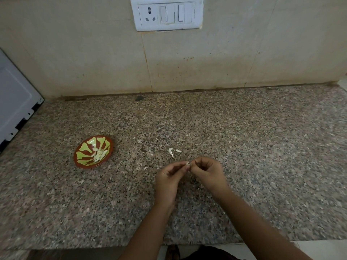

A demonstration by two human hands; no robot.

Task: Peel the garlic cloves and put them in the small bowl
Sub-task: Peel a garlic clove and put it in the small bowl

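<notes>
Both hands meet above the speckled granite surface (262, 147), near its front edge. The left hand (169, 177) and the right hand (208, 173) have their fingers curled inward, and their fingertips come together on one small garlic clove (188, 163), pinched between them (only a pale sliver of it shows, so whether skin is on it cannot be told). The hands are held just above the stone, forearms reaching in from the bottom of the view.

Just beyond the fingertips, two pale peel scraps (171, 152) lie on the surface, close to one another.

Well to the left of the hands stands the small bowl (84, 152), reddish-brown at the rim with a yellow-green pattern inside. A little heap of peeled cloves (99, 154) rests in its right half.

At the far left edge a white appliance (15, 102) stands on the surface. Behind everything rises a beige tiled wall (244, 53), with a white switch plate (167, 14) carrying a socket and switches at the top.
</notes>
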